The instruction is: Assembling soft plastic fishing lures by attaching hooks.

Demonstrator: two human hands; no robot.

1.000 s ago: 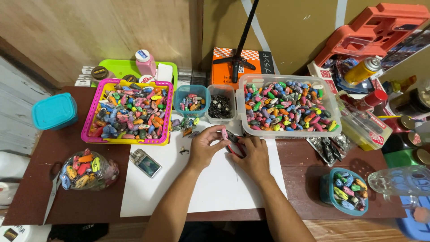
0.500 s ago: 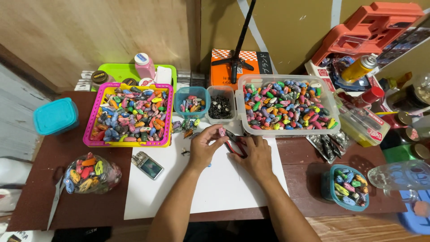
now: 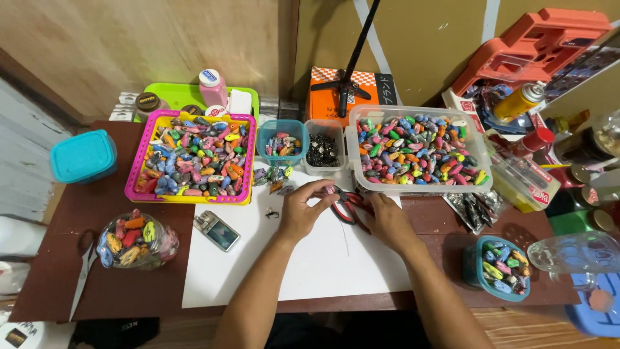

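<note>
We hold a small pink bead (image 3: 330,190) pinched in our left hand (image 3: 305,210) fingers, over the white paper sheet (image 3: 303,258) near the tabletop's far middle. Our right hand (image 3: 386,216) grips red-handled pliers (image 3: 349,207), fingers wrapped round the handles. Since a second ago both hands have barely moved; the work on this bead goes on. Beyond them stand the clear tub of coloured beads (image 3: 420,152) and pink basket (image 3: 194,161).

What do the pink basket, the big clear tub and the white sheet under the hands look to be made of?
Pink basket: plastic, slotted moulded walls, glossy. Clear tub: see-through plastic, the beads show through. White sheet: likely paper or thin card, matte, flat, with crisp edges.
</note>
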